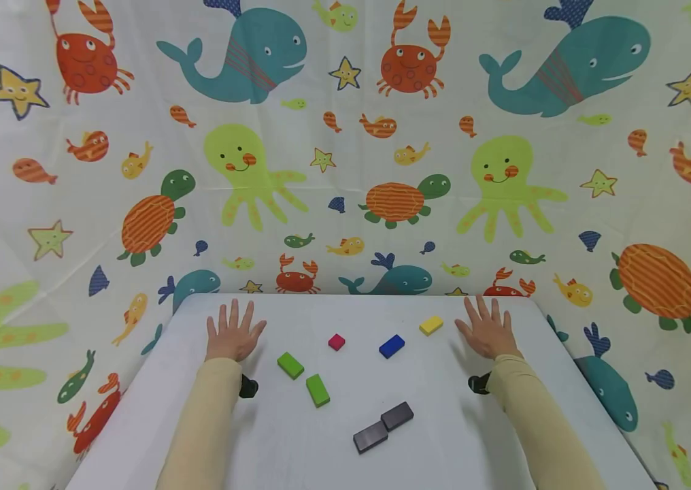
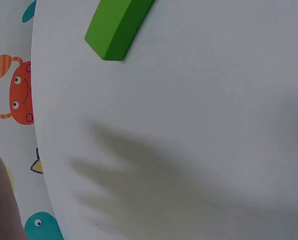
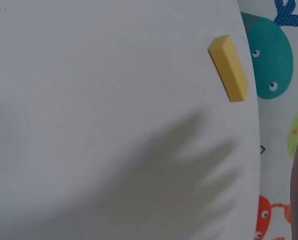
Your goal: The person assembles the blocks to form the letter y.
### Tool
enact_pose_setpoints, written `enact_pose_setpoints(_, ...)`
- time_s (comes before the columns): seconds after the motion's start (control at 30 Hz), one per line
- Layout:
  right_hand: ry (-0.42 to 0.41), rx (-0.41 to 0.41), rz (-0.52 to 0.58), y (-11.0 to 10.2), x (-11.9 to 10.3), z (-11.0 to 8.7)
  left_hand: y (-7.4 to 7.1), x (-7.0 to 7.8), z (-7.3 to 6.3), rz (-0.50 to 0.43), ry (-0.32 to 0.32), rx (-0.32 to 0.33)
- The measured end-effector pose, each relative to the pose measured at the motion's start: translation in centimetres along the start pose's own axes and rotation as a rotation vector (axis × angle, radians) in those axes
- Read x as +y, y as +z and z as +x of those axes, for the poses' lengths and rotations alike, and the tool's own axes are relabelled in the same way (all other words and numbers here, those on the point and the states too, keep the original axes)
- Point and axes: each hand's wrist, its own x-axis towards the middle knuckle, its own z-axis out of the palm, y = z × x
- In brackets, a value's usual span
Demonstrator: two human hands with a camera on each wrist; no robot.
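Note:
Fingers spread, my left hand (image 1: 235,335) hovers above the left part of the white table and holds nothing. My right hand (image 1: 488,331) is held likewise over the right part, its fingers straight and apart. Nearest the left hand lies a green block (image 1: 290,365), with a second green block (image 1: 317,390) beside it. A yellow block (image 1: 431,325) is just left of the right hand; the right wrist view shows the yellow block (image 3: 228,68) near the hand's shadow. Between the hands are a small red block (image 1: 336,341) and a blue block (image 1: 392,346).
Closer to me, two dark grey blocks (image 1: 371,437) lie with their corners meeting. The white table (image 1: 296,456) ends at a far edge, where a curtain (image 1: 345,197) printed with sea animals hangs. Each wrist carries a small black device (image 1: 249,387).

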Motion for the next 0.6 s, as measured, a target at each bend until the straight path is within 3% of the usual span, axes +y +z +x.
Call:
enact_pose_setpoints(0.13,-0.019,0.030,0.010,0.2,-0.5,0.3,0.4,0.1,0.7,-0.019,0.027,0.008)
enact_pose_setpoints(0.27,-0.066,0.102,0.009,0.7,-1.7,0.7,1.2,1.5,1.7,-0.067,0.123,0.010)
enact_pose_setpoints(0.43,-0.100,0.128,0.044,1.7,-4.0,1.3,2.8,5.2,3.1,-0.183,0.242,-0.030)
enact_pose_setpoints(0.6,-0.114,0.069,0.163,3.2,-6.6,1.9,4.4,9.3,3.5,-0.352,0.316,-0.095)
